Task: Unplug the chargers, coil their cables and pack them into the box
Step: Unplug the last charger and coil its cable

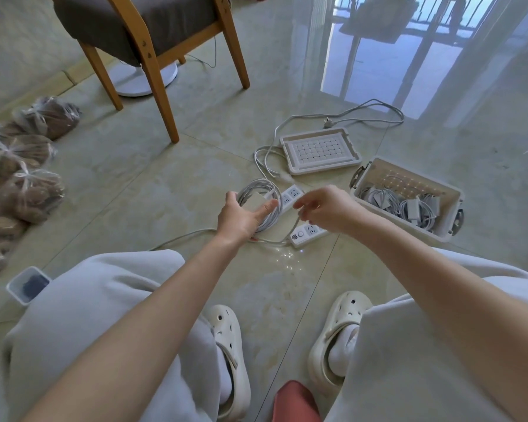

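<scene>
My left hand (241, 216) holds a coil of white charger cable (261, 190) looped around its fingers, with the charger brick (255, 201) against the palm. My right hand (326, 208) pinches the loose end of that cable (296, 222) just right of the coil, above the floor. Two white power strips (308, 234) (290, 194) lie on the tiles under my hands. The beige box (409, 199) stands to the right, open, with several coiled chargers inside.
The box lid (319, 150) lies upside down behind the strips, with the strips' white cords (345, 117) looping round it. A wooden chair (153, 41) and a fan base (144, 80) stand at the back left. Tied plastic bags (22, 166) line the left side.
</scene>
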Tool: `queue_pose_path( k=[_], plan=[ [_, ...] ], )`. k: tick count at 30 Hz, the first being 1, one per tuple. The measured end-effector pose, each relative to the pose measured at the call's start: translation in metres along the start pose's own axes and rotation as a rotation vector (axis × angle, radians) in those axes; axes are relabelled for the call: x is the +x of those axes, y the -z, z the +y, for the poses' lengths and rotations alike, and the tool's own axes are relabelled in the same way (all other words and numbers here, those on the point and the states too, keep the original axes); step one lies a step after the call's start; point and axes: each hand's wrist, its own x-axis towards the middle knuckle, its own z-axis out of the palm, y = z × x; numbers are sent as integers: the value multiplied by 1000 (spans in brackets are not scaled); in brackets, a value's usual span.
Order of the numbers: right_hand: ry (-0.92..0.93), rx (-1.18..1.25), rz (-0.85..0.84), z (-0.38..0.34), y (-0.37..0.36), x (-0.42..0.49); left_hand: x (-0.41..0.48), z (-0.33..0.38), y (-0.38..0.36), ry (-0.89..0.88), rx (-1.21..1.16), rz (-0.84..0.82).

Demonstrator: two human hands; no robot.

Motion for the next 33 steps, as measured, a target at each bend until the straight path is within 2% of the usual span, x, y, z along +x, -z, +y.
queue_pose_path(
  k=[2, 4, 6, 8, 12, 15, 18, 22, 26, 33],
  plan=[
    [-118, 456, -53, -4, 3, 0, -3, -2, -2, -23, 58, -12],
    [-139, 811, 11, -8, 7, 0, -9, -1, -6, -29, 66, -58],
    [-166, 1031, 114, -8, 8, 1, -13, -3, -11, -31, 45, -111],
    [-255, 1131, 177, -5, 9, 3, -15, -3, -15, -24, 11, -139],
    [-437, 1034, 138, 1, 5, 5, -16, 0, -16, 31, -103, -142],
    [-500, 912, 119, 11, -2, 8, -15, 4, -13, 102, -232, -127],
    [-447, 797, 98, 19, -8, 7, -16, 8, -10, 173, -360, -155],
    [-364, 679, 93, 23, -11, 4, -17, 12, -8, 182, -492, -195],
    [-353, 726, 81, 20, -13, 3, -18, 13, -7, 175, -519, -236],
    [-423, 993, -87, 18, -18, 2, -19, 15, -3, 180, -491, -367]
  ],
)
